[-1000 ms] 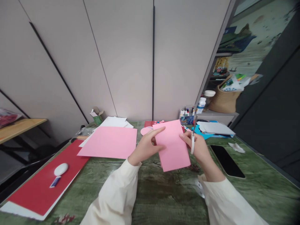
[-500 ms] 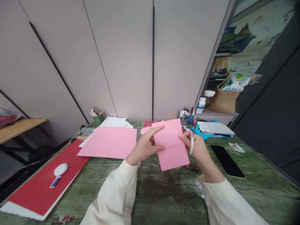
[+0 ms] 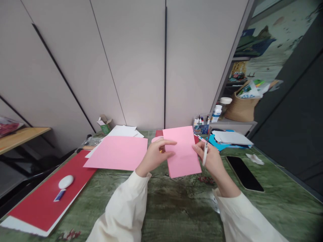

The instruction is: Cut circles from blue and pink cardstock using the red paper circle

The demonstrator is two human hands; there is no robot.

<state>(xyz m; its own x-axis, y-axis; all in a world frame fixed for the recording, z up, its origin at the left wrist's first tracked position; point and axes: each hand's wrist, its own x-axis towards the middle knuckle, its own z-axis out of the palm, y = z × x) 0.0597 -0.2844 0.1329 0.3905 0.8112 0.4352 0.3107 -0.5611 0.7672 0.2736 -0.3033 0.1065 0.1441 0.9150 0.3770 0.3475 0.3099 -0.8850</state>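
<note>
A folded piece of pink paper (image 3: 183, 161) is held up over the table, between my two hands. My left hand (image 3: 156, 155) grips its left edge, with the thumb and a finger on the front and the rest partly hidden. At the right edge, my right hand (image 3: 209, 156) pinches the same paper between thumb and fingers. A pair of scissors (image 3: 205, 155) also hangs in that hand, its white handle around the fingers and its thin blades pointing up. A larger pink sheet (image 3: 121, 153) lies on the table left of my left hand.
On the green table (image 3: 176, 215) lie a phone (image 3: 245, 173) at right and a red sheet (image 3: 47, 195) at left, bearing a white oval object (image 3: 66, 182) and an eraser (image 3: 60, 195). A pen holder (image 3: 201, 127) and a small green box (image 3: 104, 124) stand along the back.
The folded pink paper has shifted slightly up and become more upright, its lower edge rising. The scissors have tipped a little with my right hand. My left fingers have moved slightly on the paper.
</note>
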